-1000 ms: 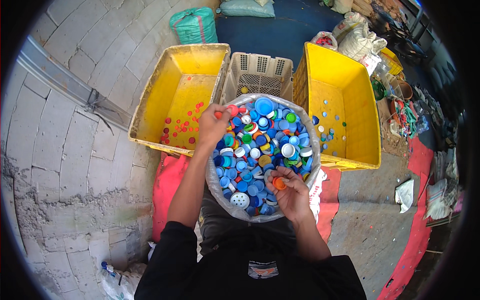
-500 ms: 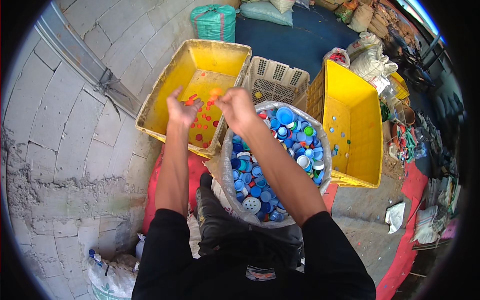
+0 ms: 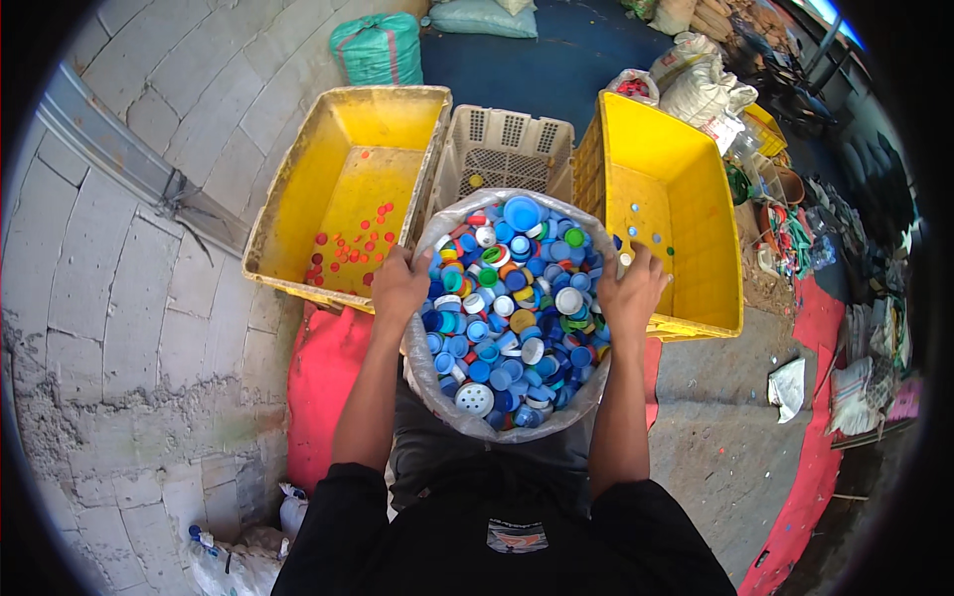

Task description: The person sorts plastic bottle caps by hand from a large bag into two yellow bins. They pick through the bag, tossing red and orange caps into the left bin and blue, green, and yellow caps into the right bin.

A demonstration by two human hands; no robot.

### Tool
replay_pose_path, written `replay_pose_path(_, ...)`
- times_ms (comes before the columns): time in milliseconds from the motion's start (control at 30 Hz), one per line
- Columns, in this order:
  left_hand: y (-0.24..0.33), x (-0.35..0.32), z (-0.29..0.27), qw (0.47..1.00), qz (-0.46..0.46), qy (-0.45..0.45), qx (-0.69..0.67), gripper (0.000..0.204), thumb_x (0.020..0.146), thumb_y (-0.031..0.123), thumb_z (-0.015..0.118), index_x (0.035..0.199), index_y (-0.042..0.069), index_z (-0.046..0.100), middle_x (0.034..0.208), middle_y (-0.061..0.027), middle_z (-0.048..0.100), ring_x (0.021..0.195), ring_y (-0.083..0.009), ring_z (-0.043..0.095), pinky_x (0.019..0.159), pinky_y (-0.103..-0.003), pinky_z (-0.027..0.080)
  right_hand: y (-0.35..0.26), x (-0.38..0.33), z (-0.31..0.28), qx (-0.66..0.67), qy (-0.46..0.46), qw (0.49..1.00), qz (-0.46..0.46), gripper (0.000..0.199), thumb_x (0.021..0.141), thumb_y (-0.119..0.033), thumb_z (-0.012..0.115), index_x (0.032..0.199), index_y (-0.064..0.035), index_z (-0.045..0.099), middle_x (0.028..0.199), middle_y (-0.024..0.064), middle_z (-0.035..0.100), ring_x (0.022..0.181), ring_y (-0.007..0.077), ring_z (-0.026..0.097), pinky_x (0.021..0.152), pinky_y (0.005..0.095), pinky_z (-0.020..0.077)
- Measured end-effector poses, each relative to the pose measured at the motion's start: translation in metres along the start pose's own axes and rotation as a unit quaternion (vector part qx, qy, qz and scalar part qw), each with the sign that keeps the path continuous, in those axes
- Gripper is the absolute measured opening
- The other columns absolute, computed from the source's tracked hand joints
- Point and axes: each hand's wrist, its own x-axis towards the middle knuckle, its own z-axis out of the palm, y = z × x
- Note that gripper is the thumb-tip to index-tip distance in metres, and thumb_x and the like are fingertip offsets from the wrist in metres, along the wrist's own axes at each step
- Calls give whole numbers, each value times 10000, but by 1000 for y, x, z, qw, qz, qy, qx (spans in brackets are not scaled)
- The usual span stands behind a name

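Observation:
A translucent plastic sack (image 3: 415, 343) full of bottle caps stands in front of me. Its caps (image 3: 502, 372) are mostly blue, with white, green, red and yellow ones among them. At the sack's left rim, my left hand (image 3: 399, 286) is closed on the edge. On the opposite side my right hand (image 3: 633, 295) grips the right rim, its fingers partly hidden. Beyond my left hand, small red and orange caps (image 3: 370, 246) lie in a yellow crate (image 3: 288, 223). A second yellow crate (image 3: 686, 189), right of my right hand, holds a few blue, white and green caps.
Between the yellow crates sits a beige perforated crate (image 3: 547, 134) with a yellow cap inside. A green sack (image 3: 378, 50) stands behind, by the block wall (image 3: 119, 268). White sacks (image 3: 701, 94) and clutter line the right. Red sheeting (image 3: 333, 377) covers some floor.
Both hands have come away from above the left crate to the sack's two rims. The orange cap has left my right hand. The sack's contents look shifted, with more mixed colours on top.

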Motion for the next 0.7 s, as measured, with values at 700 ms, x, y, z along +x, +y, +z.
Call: replay_pose_path(700, -140, 66, 35, 732, -264, -363, -513, 214, 925, 169, 573, 1020, -5, 654, 816, -76, 679, 702, -160, 650, 619, -303, 541, 107, -18, 43, 299, -256, 835, 384, 272, 954, -176, 509, 863, 28, 665, 762, 195, 681, 695, 312, 679, 533, 422, 514)
